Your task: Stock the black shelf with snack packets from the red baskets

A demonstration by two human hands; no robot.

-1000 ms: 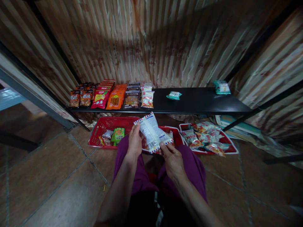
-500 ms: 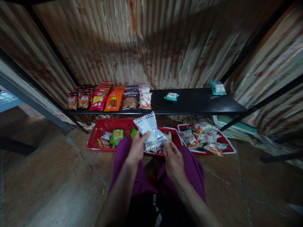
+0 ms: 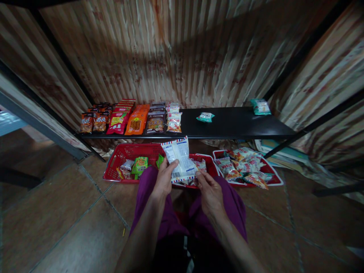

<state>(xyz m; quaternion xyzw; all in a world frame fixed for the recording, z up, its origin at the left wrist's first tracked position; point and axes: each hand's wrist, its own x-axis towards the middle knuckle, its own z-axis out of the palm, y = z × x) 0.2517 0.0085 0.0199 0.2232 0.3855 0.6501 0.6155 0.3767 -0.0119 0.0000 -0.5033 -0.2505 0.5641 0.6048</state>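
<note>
A white snack bag (image 3: 182, 157) with a red and blue striped edge is held up over my knees, its printed back toward me. My left hand (image 3: 164, 177) grips its left side, thumb across the face and fingers behind. My right hand (image 3: 209, 189) is closed at its lower right corner, with the fingertips pinching the edge. Below and behind the bag is a red basket (image 3: 212, 165) with similar packets, partly hidden by the bag and my hands. To its right another red basket (image 3: 273, 170) holds a heap of white snack bags (image 3: 244, 163).
A low black shelf (image 3: 227, 127) carries rows of snack packets (image 3: 132, 119) on its left, a teal packet (image 3: 205, 117) near the middle and another teal bag (image 3: 261, 107) at the right. A left red basket (image 3: 113, 167) holds green packets (image 3: 140, 165). Corrugated sheeting stands behind.
The bag has turned slightly more upright in my hands. Both hands stay in nearly the same place, and the shelf and baskets look unchanged.
</note>
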